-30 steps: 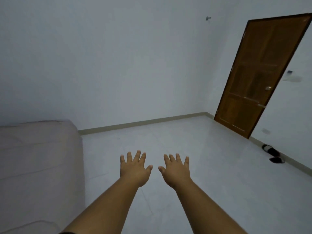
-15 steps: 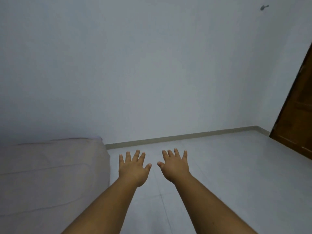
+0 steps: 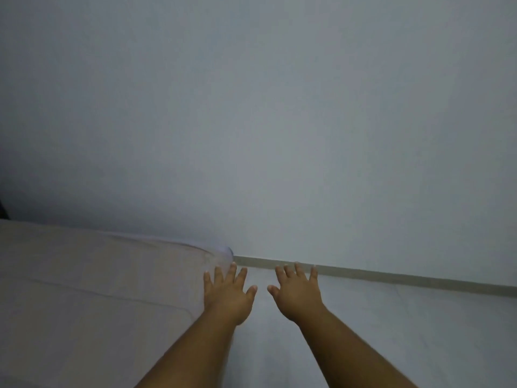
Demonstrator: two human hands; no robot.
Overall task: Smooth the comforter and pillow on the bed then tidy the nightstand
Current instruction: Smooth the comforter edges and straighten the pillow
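Note:
The bed [image 3: 92, 298] fills the lower left, covered in pale beige fabric with a few soft creases; only its foot end and corner show. My left hand [image 3: 228, 294] is stretched out in front of me, palm down and fingers spread, right beside the bed's corner. My right hand [image 3: 298, 292] is held out the same way over the floor, a little to the right. Both hands hold nothing. No pillow or nightstand is in view.
A plain pale wall [image 3: 279, 121] stands straight ahead, with a light skirting board [image 3: 391, 277] along its base. Pale tiled floor [image 3: 419, 331] lies to the right of the bed. A dark edge [image 3: 3, 211] shows at the far left.
The view has swung left: the brown door and the dark things on the floor have left the frame, and more of the bed shows. Both hands stay outstretched and spread.

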